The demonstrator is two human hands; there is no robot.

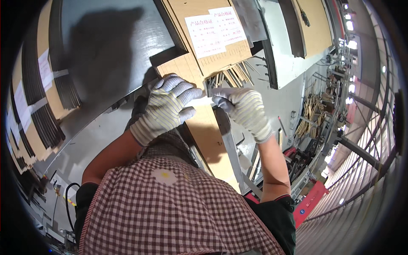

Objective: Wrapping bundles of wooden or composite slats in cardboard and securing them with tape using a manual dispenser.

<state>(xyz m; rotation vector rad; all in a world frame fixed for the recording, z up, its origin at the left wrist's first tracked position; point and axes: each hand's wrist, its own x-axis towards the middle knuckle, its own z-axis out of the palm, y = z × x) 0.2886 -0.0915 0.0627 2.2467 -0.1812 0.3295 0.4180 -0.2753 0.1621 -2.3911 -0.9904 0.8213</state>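
My left hand (pixel 165 108), in a striped knit glove with grey-coated fingers, lies over a long tan board (pixel 208 131). Its fingers are stretched forward and its thumb is apart from them. A short white strip (pixel 199 102), perhaps tape, crosses the board between my two hands. My right hand (pixel 246 109), gloved the same way, is closed in a pinch at the strip's right end beside the board's edge. Just beyond my hands, two white printed sheets (pixel 206 38) lie on a tan panel (pixel 225 59).
A dark, smooth panel (pixel 106 51) fills the far left, shadowed. Taped stacks of dark and tan boards (pixel 42 102) stand at the left edge. Thin wooden strips (pixel 233 76) jut out beyond my right hand. More panels (pixel 284 42) and scrap wood (pixel 312 110) are at the right.
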